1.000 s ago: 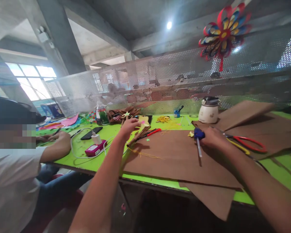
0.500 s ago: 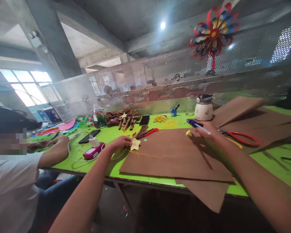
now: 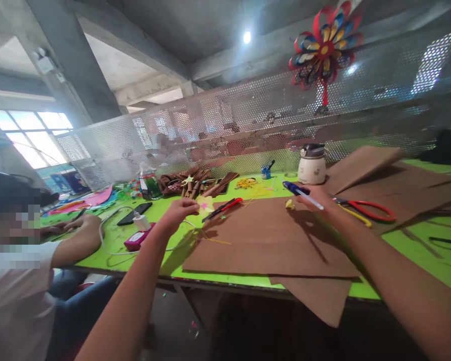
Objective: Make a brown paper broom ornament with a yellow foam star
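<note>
Raised over the left edge of a brown paper sheet [image 3: 270, 240], my left hand [image 3: 182, 210] is closed on a rolled brown paper piece [image 3: 221, 184] with a yellow paper star [image 3: 206, 204] on it. A small pink star sits on the yellow one. My right hand [image 3: 315, 197] grips a pen [image 3: 298, 190] with a blue end and a clear barrel, above the sheet's upper right. Below the pen lies a crumpled yellow scrap [image 3: 289, 204]. A red and black cutter [image 3: 223, 208] rests on the sheet near my left hand, beside thin yellow strands [image 3: 218, 241].
Red-handled scissors [image 3: 374, 210] lie right of my right forearm. Behind stand a cream bottle [image 3: 311, 168] and a small blue jar [image 3: 265, 172]. Brown paper rolls [image 3: 193, 185] are piled at the back. A pink charger [image 3: 137, 240] with a cable and a person [image 3: 18, 281] are at left.
My left hand has lifted the paper roll and star up and leftward off the sheet, uncovering more of the cutter. My right hand keeps holding the pen. The view has shifted slightly.
</note>
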The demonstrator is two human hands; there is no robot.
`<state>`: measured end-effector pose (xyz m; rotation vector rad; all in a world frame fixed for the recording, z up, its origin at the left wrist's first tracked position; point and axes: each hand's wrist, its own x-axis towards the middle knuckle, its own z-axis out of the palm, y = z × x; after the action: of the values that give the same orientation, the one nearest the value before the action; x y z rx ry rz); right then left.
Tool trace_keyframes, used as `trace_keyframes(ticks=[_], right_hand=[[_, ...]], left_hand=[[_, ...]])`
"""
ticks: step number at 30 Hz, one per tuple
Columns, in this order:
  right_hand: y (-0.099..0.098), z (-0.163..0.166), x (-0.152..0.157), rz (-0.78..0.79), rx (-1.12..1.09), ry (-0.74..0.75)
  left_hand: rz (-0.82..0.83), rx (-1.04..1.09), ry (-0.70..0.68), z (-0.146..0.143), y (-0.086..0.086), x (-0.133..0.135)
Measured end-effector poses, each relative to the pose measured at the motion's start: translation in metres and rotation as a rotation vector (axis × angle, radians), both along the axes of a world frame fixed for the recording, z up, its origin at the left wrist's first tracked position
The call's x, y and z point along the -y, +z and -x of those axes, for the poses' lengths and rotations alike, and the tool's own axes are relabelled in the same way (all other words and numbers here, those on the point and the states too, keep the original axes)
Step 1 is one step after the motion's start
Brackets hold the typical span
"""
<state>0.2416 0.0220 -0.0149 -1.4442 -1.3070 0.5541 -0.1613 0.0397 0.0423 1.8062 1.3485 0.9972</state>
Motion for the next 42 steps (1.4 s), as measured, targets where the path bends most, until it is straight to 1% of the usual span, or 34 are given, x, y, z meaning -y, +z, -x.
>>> trace_keyframes(ticks=[2,4,6,8,11,13,15,18,23,27,30,33,36,42], right_hand=[[0.002,0.006,0.004,-0.015,-0.116,0.059],[0.005,0.013,0.008,-0.022,-0.234,0.123],[0.009,0.020,0.013,-0.035,-0.323,0.179],[0.014,0.024,0.016,-0.022,-0.472,0.268],[0.019,0.027,0.021,0.022,-0.744,0.397],[0.022,0.029,0.024,-0.005,-0.798,0.439],[0.023,0.034,0.028,-0.054,-0.755,0.474],[0.024,0.047,0.035,-0.071,-0.626,0.506],[0.019,0.069,0.044,-0.061,-0.344,0.490],[0.012,0.070,0.044,-0.099,-0.137,0.450],[0.007,0.067,0.041,-0.117,-0.108,0.421],[0.006,0.065,0.040,-0.101,-0.100,0.420],[0.007,0.066,0.040,-0.083,-0.076,0.402],[0.012,0.070,0.041,-0.103,-0.103,0.386]], left_hand=[[-0.182,0.038,0.017,-0.024,-0.002,0.006],[-0.365,-0.011,0.043,-0.050,-0.007,0.011],[-0.493,-0.067,0.075,-0.076,-0.013,0.015],[-0.587,-0.088,0.113,-0.097,-0.021,0.018],[-0.677,-0.124,0.178,-0.117,-0.033,0.017],[-0.709,-0.139,0.200,-0.124,-0.040,0.016],[-0.724,-0.129,0.189,-0.128,-0.045,0.017],[-0.718,-0.090,0.149,-0.131,-0.049,0.023],[-0.709,-0.084,0.098,-0.131,-0.051,0.035],[-0.718,-0.056,0.077,-0.132,-0.051,0.040],[-0.696,-0.049,0.057,-0.132,-0.049,0.044],[-0.673,-0.032,0.049,-0.132,-0.047,0.047],[-0.667,-0.017,0.046,-0.131,-0.046,0.049],[-0.678,-0.016,0.048,-0.132,-0.046,0.050]])
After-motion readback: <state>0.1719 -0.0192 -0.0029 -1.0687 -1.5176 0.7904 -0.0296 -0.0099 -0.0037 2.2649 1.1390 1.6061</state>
